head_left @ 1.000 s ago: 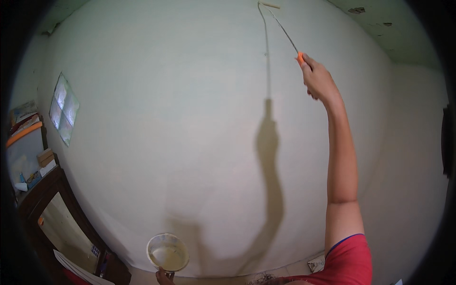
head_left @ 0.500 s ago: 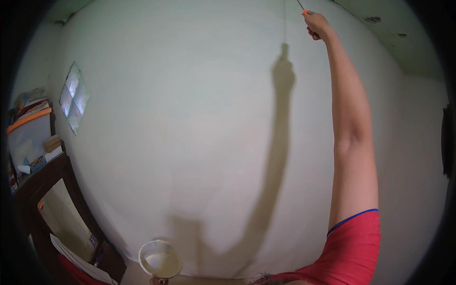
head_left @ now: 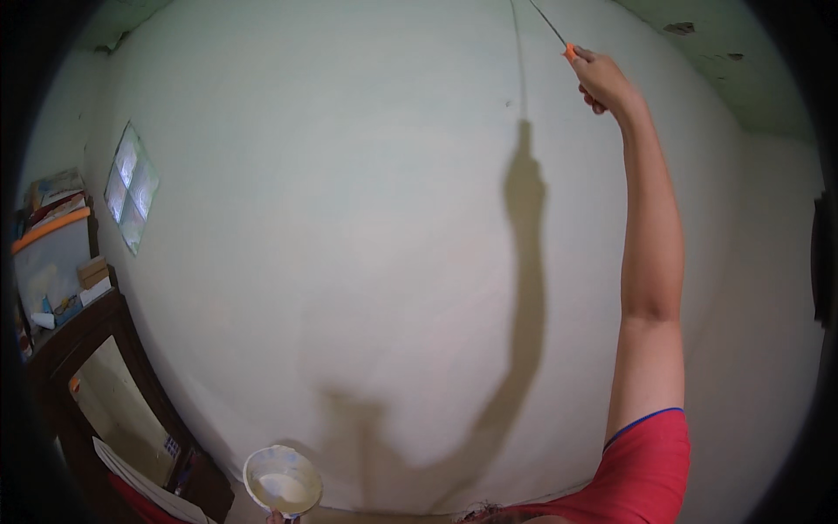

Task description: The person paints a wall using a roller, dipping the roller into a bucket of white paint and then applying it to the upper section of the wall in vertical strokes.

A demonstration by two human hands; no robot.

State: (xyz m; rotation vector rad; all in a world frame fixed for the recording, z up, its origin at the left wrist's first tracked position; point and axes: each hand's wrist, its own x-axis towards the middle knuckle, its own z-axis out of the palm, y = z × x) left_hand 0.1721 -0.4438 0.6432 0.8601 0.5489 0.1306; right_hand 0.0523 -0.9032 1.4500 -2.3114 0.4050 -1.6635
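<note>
My right hand [head_left: 604, 83], raised high before the wall, is closed around an orange-handled tool [head_left: 570, 51]. A thin metal rod runs from its handle up and left past the top edge, so its far end is out of sight. Low in the view, my left hand [head_left: 277, 517] shows only a few fingers at the near rim of a round, pale bucket [head_left: 250, 485]. The bucket is tilted so that its inside shows, with a pale liquid, like paint, at the bottom.
A pale wall [head_left: 393, 218] fills the view, with shadows of my arm and the tool on it. At left stand a dark wooden cabinet with a mirror [head_left: 122, 406], a clear box with an orange lid [head_left: 52, 231] and a diamond-shaped glass-block window [head_left: 131, 188].
My right hand has come down and slightly right with the tool, so more of the rod shows. The bucket sits slightly further left in view and more of its inside shows.
</note>
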